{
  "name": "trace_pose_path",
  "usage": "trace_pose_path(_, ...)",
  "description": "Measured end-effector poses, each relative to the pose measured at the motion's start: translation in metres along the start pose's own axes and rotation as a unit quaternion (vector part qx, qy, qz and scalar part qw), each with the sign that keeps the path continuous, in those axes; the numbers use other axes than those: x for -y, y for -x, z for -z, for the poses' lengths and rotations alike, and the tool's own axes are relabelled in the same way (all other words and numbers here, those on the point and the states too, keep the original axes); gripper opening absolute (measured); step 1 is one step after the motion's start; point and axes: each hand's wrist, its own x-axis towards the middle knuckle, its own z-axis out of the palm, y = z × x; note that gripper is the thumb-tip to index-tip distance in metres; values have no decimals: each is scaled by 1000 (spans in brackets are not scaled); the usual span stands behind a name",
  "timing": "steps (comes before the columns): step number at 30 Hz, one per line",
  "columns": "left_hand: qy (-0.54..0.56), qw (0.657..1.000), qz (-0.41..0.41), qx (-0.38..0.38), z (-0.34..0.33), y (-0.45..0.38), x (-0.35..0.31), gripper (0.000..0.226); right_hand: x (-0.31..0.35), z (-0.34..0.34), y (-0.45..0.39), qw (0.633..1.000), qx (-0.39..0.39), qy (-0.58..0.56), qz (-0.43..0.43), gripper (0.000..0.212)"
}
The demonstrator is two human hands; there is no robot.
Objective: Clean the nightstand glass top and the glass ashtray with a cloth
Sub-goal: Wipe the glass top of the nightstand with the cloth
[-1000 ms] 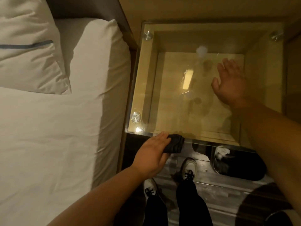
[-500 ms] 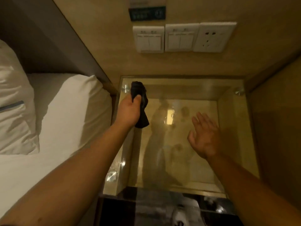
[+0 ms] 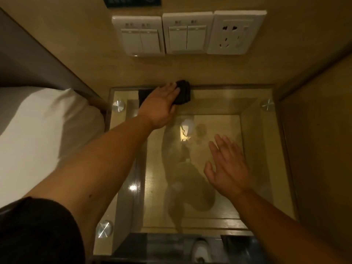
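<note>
Head view, looking down: my left hand (image 3: 162,105) lies flat, fingers together, pressing a folded dark cloth (image 3: 183,91) onto the far edge of the glass top (image 3: 257,168) of the desk, close against the wall below the light switches (image 3: 138,36) and the socket (image 3: 235,32). The cloth sits between the two far metal studs, nearer the left stud (image 3: 118,106) than the right stud (image 3: 267,105). My right hand (image 3: 227,168) is spread open with fingers apart, holding nothing, over the middle-right of the pane; whether the palm touches the glass I cannot tell. Reflections and dull smears show across the centre of the glass. The ashtray named in the task is not visible in this view. The bed (image 3: 38,134) lies just beside the desk on the left. In my judgement the step in hand is a wipe along the back strip of the pane. To do it well I would keep the palm flat so that the whole fold bears on the glass, run the cloth straight along the wall edge to the far right corner, then work toward the near edge in overlapping rows, passing round each stud, and hold the free hand off the cleaned surface to avoid fresh prints.
</note>
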Motion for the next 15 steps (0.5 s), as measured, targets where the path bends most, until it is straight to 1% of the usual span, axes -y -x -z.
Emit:
trace_pose_path(4, -4, 1000, -14, 18, 2, 16, -3, 58, 2, 2, 1, 1000, -3, 0, 3, 58)
trace_pose_path(6, -7, 1000, -19, 23, -3, 33, -10, 59, 2, 2, 1, 1000, 15, -3, -2, 60)
trace_pose_path(9, -15, 999, -16, 28, -9, 62, -22, 59, 2, 1, 2, 999, 36, -1, -6, 61)
trace_pose_path(13, 1, 999, -16, 35, -14, 115, -42, 59, 3, 2, 2, 999, 37, -11, -13, 60)
trace_pose_path(15, 5, 999, -20, 43, -17, 146, -56, 60, 4, 4, 3, 999, 32, -18, -3, 60)
